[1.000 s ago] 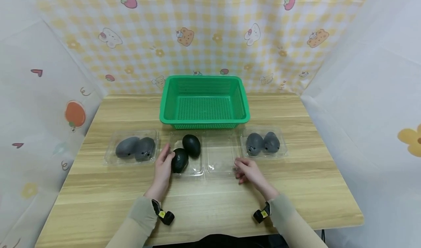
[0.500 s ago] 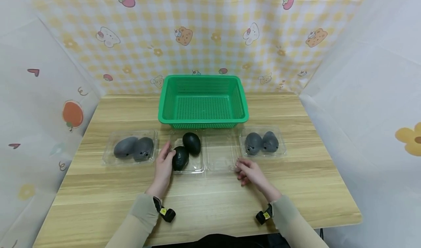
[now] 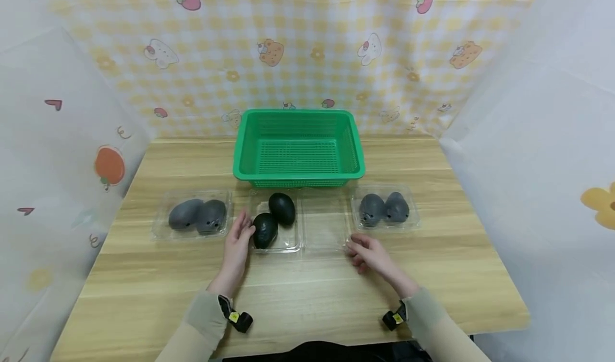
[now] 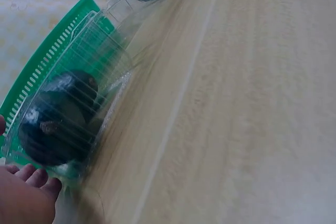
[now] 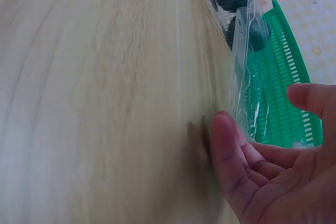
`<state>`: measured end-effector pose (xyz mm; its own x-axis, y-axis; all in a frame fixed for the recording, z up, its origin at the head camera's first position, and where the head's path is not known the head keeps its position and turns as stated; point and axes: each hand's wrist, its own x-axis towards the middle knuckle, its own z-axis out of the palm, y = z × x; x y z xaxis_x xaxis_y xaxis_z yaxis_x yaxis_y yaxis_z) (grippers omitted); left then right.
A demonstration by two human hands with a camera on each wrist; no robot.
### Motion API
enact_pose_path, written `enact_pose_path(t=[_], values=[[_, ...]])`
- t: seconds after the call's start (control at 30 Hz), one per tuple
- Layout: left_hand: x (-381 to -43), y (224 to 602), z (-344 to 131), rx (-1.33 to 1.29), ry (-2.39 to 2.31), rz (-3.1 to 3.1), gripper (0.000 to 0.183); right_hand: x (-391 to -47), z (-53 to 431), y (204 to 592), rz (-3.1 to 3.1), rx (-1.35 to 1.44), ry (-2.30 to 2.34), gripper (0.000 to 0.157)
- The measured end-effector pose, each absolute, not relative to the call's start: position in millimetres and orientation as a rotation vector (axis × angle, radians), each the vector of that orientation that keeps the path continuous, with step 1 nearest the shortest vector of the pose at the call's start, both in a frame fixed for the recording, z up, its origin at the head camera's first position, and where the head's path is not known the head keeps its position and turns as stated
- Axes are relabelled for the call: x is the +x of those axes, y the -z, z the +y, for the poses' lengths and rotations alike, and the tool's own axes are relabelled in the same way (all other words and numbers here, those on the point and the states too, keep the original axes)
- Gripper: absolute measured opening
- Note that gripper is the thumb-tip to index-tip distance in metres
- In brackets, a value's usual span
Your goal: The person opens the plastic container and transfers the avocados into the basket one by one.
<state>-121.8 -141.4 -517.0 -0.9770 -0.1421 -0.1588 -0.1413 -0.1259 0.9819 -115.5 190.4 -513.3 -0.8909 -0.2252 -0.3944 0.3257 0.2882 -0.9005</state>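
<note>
In the head view an open clear plastic clamshell box (image 3: 288, 240) lies mid-table, its lid (image 3: 324, 224) folded out flat to the right. Two dark avocados, a front one (image 3: 265, 230) and a back one (image 3: 282, 209), sit in its left half. My left hand (image 3: 235, 251) rests along the box's left end, fingers extended and thumb near the front avocado. At the lid's front right corner is my right hand (image 3: 373, 255), its fingers loosely bent. The right wrist view shows that thumb (image 5: 304, 97) apart from the fingers, with nothing between them.
A green plastic basket (image 3: 299, 178) stands directly behind the box. Closed clear boxes flank it, one at left (image 3: 165, 228) and one at right (image 3: 413, 220), each with two dark fruits inside. A patterned cloth (image 3: 307, 41) hangs behind the table.
My right hand has drawn slightly right and toward me at the lid's corner, its fingers loosening. The left hand stays at the box's left end; the avocados stay in the box.
</note>
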Motion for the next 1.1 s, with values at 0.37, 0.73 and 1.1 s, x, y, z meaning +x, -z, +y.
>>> enact_pose_path(t=[0.37,0.73,1.1], values=[[-111,525,-151,0.394,2.372,-2.101,0.044,-119,178,464,2.455,-0.357,1.168,0.041],[-107,528,-154,0.460,2.408,-2.058,0.045,-173,91,438,2.563,-0.883,1.086,0.053],[-108,529,-157,0.475,2.366,-2.091,0.043,-206,48,455,2.703,-1.059,0.655,0.059]])
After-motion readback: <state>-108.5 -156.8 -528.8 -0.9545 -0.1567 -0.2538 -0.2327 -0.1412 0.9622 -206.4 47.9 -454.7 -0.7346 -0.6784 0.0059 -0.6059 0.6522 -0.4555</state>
